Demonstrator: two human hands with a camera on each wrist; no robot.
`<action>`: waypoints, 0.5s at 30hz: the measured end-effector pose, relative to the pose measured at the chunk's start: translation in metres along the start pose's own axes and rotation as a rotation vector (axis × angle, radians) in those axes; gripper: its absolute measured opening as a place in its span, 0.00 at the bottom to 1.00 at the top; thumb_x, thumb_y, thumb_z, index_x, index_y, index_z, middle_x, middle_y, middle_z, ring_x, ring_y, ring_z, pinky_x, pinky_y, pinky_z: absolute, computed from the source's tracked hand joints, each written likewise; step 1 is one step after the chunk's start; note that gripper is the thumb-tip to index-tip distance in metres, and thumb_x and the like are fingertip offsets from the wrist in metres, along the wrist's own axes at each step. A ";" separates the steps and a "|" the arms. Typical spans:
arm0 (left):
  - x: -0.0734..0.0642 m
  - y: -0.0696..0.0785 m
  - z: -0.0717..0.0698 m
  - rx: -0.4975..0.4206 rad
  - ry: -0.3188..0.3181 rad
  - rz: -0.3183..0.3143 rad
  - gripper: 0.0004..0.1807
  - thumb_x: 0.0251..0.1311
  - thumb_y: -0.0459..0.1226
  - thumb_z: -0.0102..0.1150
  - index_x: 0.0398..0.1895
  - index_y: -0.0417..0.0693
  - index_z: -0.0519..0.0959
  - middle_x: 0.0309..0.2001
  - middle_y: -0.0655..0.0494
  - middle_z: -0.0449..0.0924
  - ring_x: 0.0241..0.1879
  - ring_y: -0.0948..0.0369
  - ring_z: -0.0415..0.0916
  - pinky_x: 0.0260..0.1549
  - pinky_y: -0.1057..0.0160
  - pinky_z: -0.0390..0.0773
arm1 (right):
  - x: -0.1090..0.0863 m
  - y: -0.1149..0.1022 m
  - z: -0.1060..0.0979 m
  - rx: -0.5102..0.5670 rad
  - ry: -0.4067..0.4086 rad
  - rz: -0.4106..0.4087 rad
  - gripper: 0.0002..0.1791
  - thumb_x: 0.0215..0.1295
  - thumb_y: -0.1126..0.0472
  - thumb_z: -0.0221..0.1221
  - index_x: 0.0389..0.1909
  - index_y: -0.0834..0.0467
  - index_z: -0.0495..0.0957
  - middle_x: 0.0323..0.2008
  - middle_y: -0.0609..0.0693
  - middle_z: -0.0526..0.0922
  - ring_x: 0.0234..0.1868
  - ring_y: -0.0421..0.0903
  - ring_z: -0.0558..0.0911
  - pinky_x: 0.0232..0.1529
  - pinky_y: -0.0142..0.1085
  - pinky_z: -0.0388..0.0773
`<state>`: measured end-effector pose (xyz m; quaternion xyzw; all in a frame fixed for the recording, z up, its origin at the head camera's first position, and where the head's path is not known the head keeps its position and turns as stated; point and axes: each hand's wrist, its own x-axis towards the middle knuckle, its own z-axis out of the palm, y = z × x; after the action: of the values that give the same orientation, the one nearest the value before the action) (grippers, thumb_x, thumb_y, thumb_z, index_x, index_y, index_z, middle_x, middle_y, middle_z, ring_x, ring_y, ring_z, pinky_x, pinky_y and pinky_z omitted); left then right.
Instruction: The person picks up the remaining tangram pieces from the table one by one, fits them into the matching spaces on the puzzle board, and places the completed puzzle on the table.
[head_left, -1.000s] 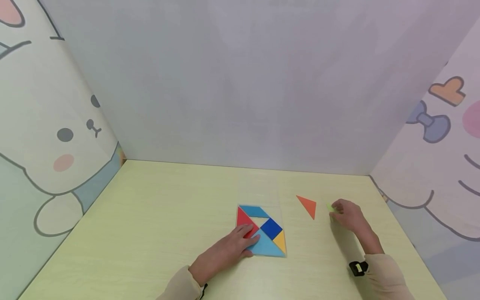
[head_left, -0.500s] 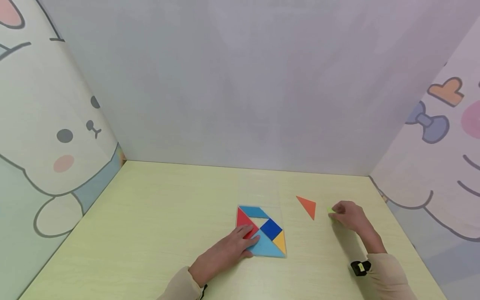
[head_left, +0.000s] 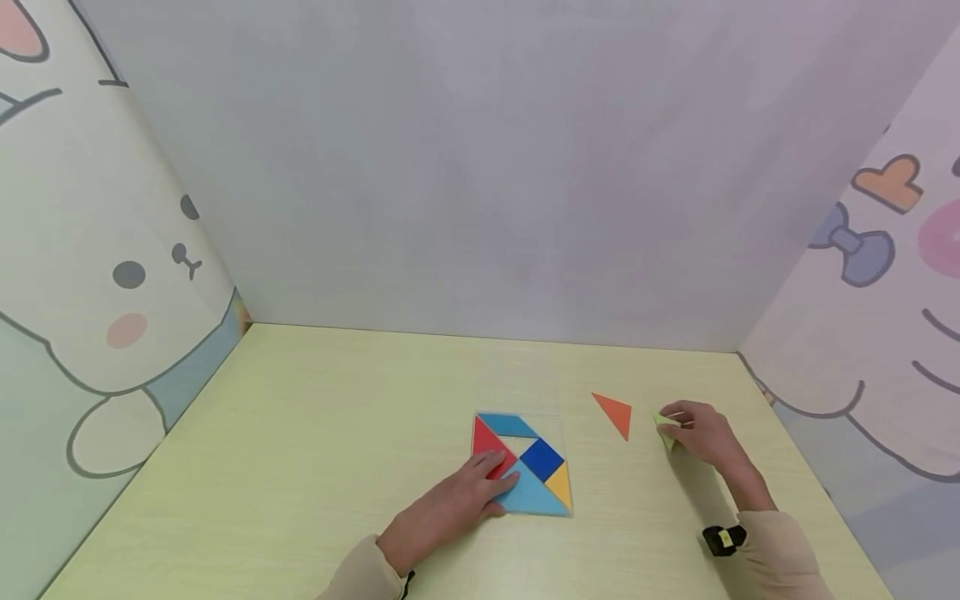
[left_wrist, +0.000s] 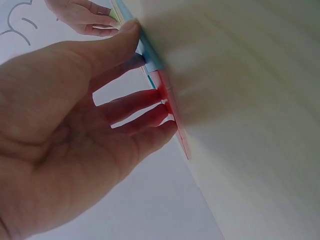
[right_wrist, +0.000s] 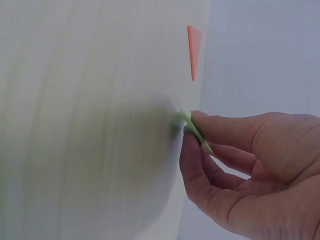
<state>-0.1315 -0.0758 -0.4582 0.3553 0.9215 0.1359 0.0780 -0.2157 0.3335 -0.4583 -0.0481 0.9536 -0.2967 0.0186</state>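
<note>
A tangram of coloured flat pieces (head_left: 525,462) lies on the pale wooden table (head_left: 300,467): red, light blue, dark blue and yellow. My left hand (head_left: 450,504) rests flat on it, fingertips (left_wrist: 165,107) pressing the red and light blue pieces. My right hand (head_left: 701,433) pinches a small green piece (head_left: 665,431) between thumb and fingers, one edge tilted up off the table (right_wrist: 196,131). An orange triangle (head_left: 615,412) lies loose between the tangram and the right hand, also in the right wrist view (right_wrist: 193,47).
Cartoon-printed walls close in the table on the left (head_left: 112,283), the back and the right (head_left: 885,333). A dark wrist strap (head_left: 722,539) sits on my right sleeve.
The right hand has closed its pinch on the green piece and tipped it up from the table. The left hand has stayed in place on the tangram.
</note>
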 end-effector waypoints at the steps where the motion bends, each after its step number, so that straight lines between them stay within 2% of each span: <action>1: 0.000 0.000 0.000 0.000 0.000 -0.001 0.28 0.69 0.41 0.64 0.72 0.53 0.75 0.71 0.50 0.68 0.70 0.54 0.65 0.60 0.65 0.77 | 0.000 0.000 0.000 0.004 -0.003 -0.006 0.16 0.69 0.65 0.65 0.52 0.72 0.80 0.50 0.75 0.81 0.49 0.71 0.83 0.44 0.55 0.84; 8: 0.001 0.000 0.001 0.004 0.000 -0.002 0.29 0.69 0.41 0.65 0.72 0.53 0.74 0.71 0.50 0.68 0.70 0.54 0.65 0.60 0.65 0.77 | -0.003 0.000 0.002 0.063 -0.024 -0.005 0.21 0.73 0.68 0.59 0.63 0.72 0.74 0.56 0.80 0.76 0.53 0.73 0.80 0.45 0.56 0.83; 15: 0.000 -0.001 0.001 0.007 0.010 0.008 0.28 0.69 0.41 0.64 0.72 0.52 0.74 0.71 0.50 0.68 0.69 0.54 0.65 0.60 0.65 0.77 | -0.004 0.000 0.007 0.152 -0.025 -0.003 0.21 0.75 0.66 0.58 0.65 0.70 0.74 0.59 0.80 0.73 0.55 0.73 0.79 0.44 0.50 0.83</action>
<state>-0.1313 -0.0762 -0.4597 0.3585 0.9210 0.1347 0.0715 -0.2114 0.3298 -0.4634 -0.0518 0.9280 -0.3675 0.0336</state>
